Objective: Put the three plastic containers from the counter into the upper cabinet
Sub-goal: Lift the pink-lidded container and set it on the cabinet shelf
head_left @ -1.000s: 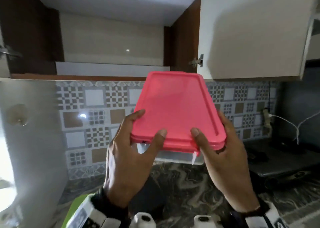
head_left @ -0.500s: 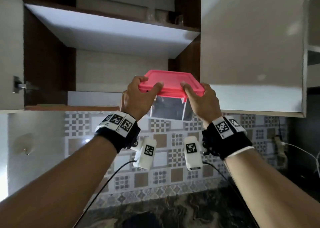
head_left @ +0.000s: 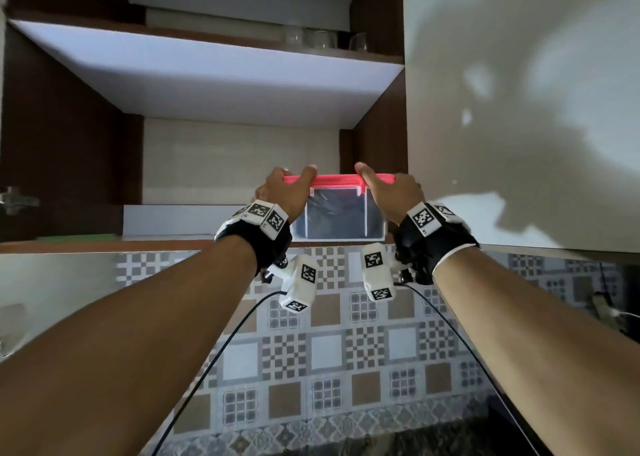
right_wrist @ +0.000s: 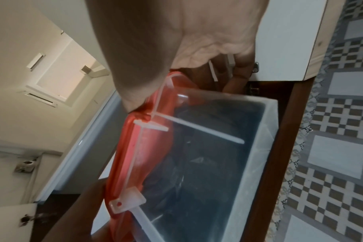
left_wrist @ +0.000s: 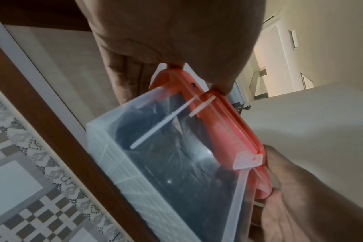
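Note:
A clear plastic container [head_left: 337, 217] with a red lid [head_left: 337, 179] and dark contents is held up at the front of the open upper cabinet's bottom shelf [head_left: 173, 239]. My left hand [head_left: 289, 192] grips its left end, thumb on the lid. My right hand [head_left: 388, 192] grips the right end the same way. In the left wrist view the container [left_wrist: 176, 160] hangs over the shelf's brown front edge [left_wrist: 52, 131], with the thumb on the lid [left_wrist: 228, 131]. In the right wrist view the container [right_wrist: 207, 163] shows, fingers curled round its far side. Whether its base touches the shelf is unclear.
The cabinet's right door [head_left: 519, 109] stands open just right of my right hand. An upper shelf [head_left: 225, 71] above carries glasses [head_left: 322, 38]. The left door's hinge [head_left: 14, 199] shows at the left. Patterned wall tiles [head_left: 346, 351] run below the cabinet. Something thin and green [head_left: 76, 237] lies on the bottom shelf's left.
Both hands have lifted the container from chest height up to the cabinet's bottom shelf level and moved it forward into the opening.

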### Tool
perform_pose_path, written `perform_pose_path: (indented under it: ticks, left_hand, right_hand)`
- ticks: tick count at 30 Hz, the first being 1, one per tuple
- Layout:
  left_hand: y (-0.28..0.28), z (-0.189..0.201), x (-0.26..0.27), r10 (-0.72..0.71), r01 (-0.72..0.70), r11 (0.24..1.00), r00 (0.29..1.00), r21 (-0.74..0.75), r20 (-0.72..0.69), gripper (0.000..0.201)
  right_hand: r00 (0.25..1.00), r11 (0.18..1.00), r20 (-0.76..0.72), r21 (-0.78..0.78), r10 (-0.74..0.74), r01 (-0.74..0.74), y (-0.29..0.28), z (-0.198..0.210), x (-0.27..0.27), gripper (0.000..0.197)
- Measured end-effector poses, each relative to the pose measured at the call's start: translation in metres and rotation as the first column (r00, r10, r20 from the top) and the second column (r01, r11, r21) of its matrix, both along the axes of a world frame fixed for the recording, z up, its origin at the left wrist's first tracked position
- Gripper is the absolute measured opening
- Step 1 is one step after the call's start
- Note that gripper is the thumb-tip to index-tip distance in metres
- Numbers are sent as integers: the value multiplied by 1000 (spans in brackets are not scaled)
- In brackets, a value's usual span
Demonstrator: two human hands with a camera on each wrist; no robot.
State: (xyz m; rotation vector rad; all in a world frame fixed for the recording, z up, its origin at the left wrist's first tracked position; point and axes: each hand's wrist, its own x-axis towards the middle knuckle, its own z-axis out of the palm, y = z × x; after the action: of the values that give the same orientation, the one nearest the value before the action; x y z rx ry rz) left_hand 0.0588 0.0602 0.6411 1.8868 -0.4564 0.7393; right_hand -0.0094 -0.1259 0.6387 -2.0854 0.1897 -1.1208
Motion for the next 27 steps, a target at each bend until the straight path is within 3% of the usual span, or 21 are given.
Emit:
perform_pose_path:
  ticks: [5, 7, 11, 13, 16, 17, 21, 24, 27]
  left_hand:
    - [-18, 11, 35, -19, 24, 996, 998, 83, -57, 82]
    - [-24, 12, 48, -22, 30, 994, 997, 106, -74, 89]
    - [-36, 11, 71, -60, 69, 993, 994, 97, -87, 83]
    - [-42, 13, 82, -58, 66, 995, 994, 81, -94, 81]
    - [-50, 14, 106, -4, 19, 993, 992, 120, -124, 103]
    - [-50, 15, 105, 16, 4, 988, 991, 151, -132, 107]
    - [-44, 8, 77, 88, -70, 968, 994, 240, -67, 88]
    - [-31, -8, 43, 88, -102, 977, 993, 189, 83, 82]
    - [-14, -45, 3, 7, -35, 991, 979, 132, 203, 67]
  right_hand:
    - [995, 999, -101, 33, 20, -17, -32, 9, 37, 83]
    - [994, 999, -108, 37, 16, -12, -40, 9, 53, 78]
    - [991, 999, -135, 30, -14, 19, -53, 10, 80, 88]
    - [987, 998, -152, 22, -48, 52, -52, 10, 88, 83]
    - [982, 998, -182, 37, -46, 54, -53, 6, 101, 73]
    - [982, 997, -181, 51, -43, 53, -53, 5, 103, 68]
    - [993, 998, -114, 63, -5, 12, -48, -8, 97, 61]
    - [1000, 1000, 6, 3, 18, -18, -35, -35, 69, 56]
    - [987, 995, 128, -8, 101, -101, -18, -75, 29, 53]
